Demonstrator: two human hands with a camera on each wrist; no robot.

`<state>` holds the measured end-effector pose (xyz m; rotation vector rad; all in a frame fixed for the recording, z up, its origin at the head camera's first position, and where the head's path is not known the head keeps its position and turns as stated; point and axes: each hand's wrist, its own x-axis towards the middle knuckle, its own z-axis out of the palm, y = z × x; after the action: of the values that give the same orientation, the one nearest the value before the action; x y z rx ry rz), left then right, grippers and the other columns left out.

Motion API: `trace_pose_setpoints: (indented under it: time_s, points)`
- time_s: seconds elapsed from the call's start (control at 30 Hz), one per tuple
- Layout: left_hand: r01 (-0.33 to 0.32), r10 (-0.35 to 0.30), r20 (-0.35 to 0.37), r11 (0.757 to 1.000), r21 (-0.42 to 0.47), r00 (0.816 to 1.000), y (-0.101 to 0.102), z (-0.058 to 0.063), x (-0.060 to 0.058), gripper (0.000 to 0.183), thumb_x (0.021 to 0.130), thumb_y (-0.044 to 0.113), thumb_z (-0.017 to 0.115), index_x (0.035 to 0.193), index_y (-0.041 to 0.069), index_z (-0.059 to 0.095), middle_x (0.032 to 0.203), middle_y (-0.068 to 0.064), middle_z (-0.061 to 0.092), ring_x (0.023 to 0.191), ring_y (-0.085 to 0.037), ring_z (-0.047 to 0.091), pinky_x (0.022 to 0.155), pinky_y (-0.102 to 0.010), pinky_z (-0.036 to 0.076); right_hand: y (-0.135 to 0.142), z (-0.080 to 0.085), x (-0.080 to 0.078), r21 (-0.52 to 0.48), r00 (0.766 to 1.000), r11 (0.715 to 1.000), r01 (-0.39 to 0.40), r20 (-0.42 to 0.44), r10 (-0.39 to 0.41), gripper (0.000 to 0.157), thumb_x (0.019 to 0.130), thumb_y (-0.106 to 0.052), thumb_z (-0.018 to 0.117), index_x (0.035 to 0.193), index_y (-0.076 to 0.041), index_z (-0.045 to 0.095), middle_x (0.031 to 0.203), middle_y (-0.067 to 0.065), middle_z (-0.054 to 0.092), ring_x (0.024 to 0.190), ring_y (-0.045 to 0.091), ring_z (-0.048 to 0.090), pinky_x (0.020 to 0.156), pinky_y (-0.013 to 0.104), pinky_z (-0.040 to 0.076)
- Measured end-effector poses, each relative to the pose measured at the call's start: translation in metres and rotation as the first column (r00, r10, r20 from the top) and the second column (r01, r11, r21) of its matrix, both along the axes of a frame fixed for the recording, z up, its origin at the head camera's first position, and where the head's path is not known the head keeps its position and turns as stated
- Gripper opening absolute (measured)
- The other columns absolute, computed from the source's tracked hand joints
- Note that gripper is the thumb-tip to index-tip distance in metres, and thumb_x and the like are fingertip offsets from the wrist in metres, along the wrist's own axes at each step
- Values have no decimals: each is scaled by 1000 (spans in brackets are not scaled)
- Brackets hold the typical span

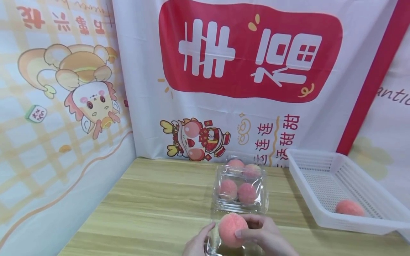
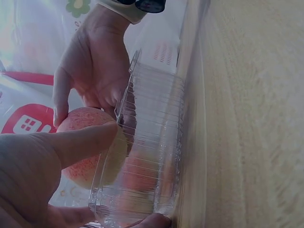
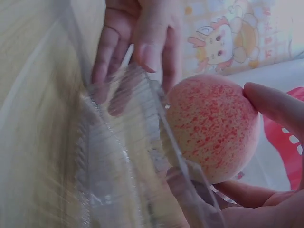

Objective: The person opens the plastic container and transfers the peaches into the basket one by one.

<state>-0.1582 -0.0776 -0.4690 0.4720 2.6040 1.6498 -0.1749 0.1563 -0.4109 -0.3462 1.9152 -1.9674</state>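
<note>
The right hand (image 1: 267, 236) pinches a peach (image 1: 232, 230); the left hand (image 1: 196, 244), fingers spread, touches the box (image 2: 154, 97) below the right, apparently steadying it.

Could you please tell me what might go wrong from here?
The pink peach could slip, since the right hand seems to hold it mainly by the fingers. The clear container looks thin, so its rim might bend if the peach presses it or the left hand squeezes harder. The packed peaches sit just beyond, so a forward push might bump them.
</note>
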Motion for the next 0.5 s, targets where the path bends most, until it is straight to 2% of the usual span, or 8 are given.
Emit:
trace_pose_setpoints:
  time_s: [0.13,0.37,0.5]
  points:
    - [-6,6,-2,1000,-7,1000,3,1,3,91,64,25,92,139,0,48,105,-18,65,90,-39,62,77,-63,50,4,2,0,-32,1000,999,26,-11,-26,51,88,-6,69,133,11,52,117,16,65,104,25,61,89,38,53]
    - [-16,15,-28,1000,-7,1000,3,-1,3,87,66,22,91,138,-1,48,96,-14,66,81,-31,63,72,-52,54,10,1,4,-108,1000,994,-2,15,4,50,89,-4,67,134,11,51,118,16,64,106,24,60,91,37,52]
    - [-23,22,20,1000,20,1000,4,0,5,91,65,22,92,140,0,46,101,-20,65,84,-36,63,74,-60,52,15,-1,8,-139,999,990,37,21,-35,52,89,-3,67,135,13,48,119,16,63,107,24,60,94,37,51]
